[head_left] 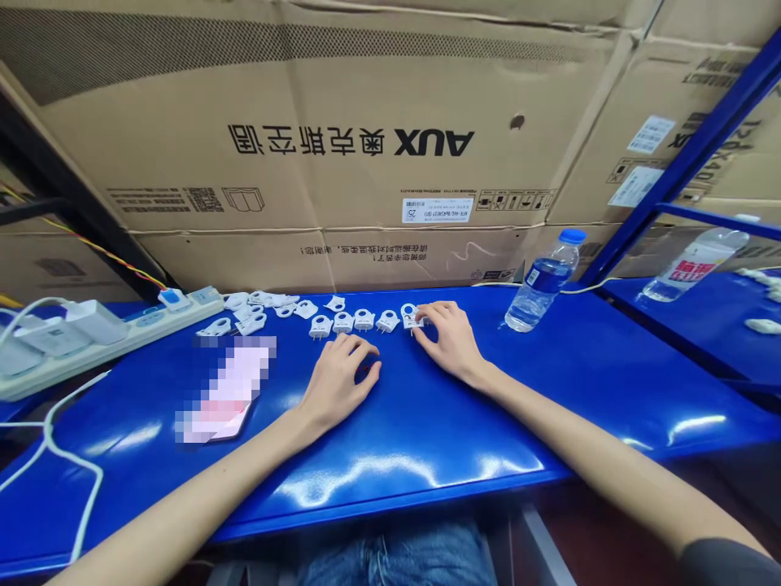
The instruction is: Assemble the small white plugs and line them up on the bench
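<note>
Several small white plastic ring-topped plugs (pixel 364 320) line the glossy blue table (pixel 464 423) in my head view. My left hand (pixel 338 381) lies just in front of them, grip loosely spread; my right hand (pixel 452 342) partly covers a plug (pixel 409 322) at the row's right end, pinching or not I cannot tell. I judge them light, stiff, slick, best held by the ring.

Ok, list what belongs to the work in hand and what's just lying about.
Likely in the work:
white plug by the right grip
row of plugs beside it
piled plugs further left, probably

Apparently just lying about:
blurred pink item
blue-capped bottle
red-labelled bottle
power strip
</note>
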The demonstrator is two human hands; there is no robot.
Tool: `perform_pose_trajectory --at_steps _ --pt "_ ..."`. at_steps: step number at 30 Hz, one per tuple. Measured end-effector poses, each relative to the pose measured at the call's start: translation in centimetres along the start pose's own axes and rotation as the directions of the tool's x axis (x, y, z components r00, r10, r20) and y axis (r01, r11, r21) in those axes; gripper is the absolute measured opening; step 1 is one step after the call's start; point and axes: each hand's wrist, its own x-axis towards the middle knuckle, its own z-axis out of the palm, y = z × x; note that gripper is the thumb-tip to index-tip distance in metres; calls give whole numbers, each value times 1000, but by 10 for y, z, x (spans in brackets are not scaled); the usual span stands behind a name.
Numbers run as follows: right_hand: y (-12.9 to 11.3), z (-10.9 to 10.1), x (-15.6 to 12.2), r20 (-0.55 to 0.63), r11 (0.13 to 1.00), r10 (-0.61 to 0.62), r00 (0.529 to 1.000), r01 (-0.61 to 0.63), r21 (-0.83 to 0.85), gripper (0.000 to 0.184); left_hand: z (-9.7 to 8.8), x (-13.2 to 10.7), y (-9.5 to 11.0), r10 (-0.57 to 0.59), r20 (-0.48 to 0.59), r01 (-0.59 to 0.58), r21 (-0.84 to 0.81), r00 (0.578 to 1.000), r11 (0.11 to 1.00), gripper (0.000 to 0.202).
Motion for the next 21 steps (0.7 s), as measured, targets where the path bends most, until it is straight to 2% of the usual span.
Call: perform_pose_trajectory --at_steps 3,8,21 --pt "4 9 5 9 999 37 999 -37 15 13 0 -1 -1 -9 37 8 8 999 1000 11" --pt "11 19 10 -40 997 56 998 -54 62 9 0 -1 -1 -12 50 11 10 999 1000 9" --pt "16 25 13 -12 995 81 997 -80 52 13 2 0 -1 -17 59 16 13 998 1000 11"
